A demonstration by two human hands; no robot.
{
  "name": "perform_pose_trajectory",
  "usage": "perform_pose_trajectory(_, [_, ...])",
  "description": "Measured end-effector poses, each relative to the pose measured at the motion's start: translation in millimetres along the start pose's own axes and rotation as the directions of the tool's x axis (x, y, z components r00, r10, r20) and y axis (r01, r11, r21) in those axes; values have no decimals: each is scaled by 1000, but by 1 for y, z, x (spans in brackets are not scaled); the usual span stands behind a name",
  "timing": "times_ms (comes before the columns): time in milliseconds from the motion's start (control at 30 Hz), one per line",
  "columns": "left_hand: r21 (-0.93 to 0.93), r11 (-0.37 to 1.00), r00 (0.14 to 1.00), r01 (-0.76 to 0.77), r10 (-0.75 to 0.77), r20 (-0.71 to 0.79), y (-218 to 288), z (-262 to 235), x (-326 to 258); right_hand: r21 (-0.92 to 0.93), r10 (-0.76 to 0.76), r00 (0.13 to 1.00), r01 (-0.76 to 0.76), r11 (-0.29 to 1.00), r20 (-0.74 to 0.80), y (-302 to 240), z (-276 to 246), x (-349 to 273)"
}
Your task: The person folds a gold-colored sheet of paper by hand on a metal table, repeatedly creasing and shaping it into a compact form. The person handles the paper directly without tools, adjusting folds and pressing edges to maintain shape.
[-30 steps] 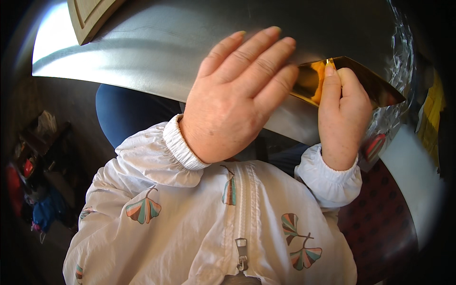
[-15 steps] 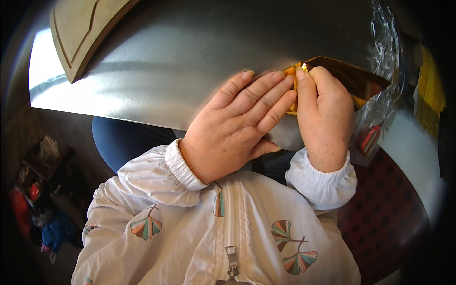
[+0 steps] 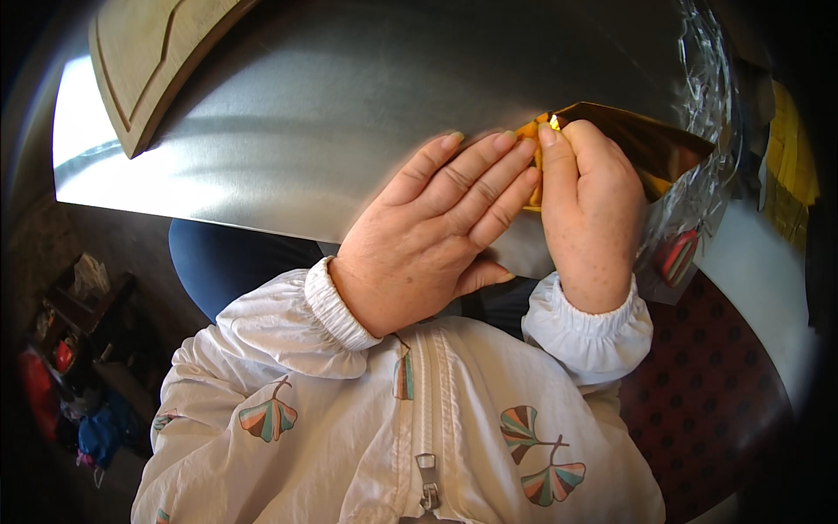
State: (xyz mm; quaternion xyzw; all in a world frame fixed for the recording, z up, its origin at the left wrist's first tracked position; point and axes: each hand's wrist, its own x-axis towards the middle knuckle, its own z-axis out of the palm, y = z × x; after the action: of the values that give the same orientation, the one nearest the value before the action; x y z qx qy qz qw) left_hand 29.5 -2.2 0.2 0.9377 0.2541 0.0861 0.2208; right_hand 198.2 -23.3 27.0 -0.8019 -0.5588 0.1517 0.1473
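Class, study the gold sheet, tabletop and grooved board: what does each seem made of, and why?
Gold sheet: glossy foil or metallised film, given its mirror-like shine. Tabletop: probably satin metal, grey with streaked glare. Board: apparently matte wood, pale brown.

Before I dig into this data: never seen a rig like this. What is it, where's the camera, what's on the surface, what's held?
There's no machine here: these are a person's two bare hands, coming out of white sleeves. The view is from a wide fisheye camera worn on the head, looking down, so straight edges bend near the rim. Picture left is the person's left.

The right hand pinches a shiny gold sheet between thumb and fingers. The left hand is flat, fingers extended, with its fingertips at the sheet's left end; how hard they press can't be told.

Below is a grey, metal-looking surface, with part of a wooden board at upper left and crinkled clear plastic along the right.
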Motion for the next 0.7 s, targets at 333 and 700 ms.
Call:
perform_pose_trajectory(333, [-33, 999, 1000, -15, 14, -28, -1, 1, -1, -211, 141, 980, -168, 963, -138, 2, 7, -11])
perform_pose_trajectory(700, [-59, 998, 999, -19, 18, -34, -1, 0, -1, -176, -15, 943, -46, 983, -333, 20, 22, -16])
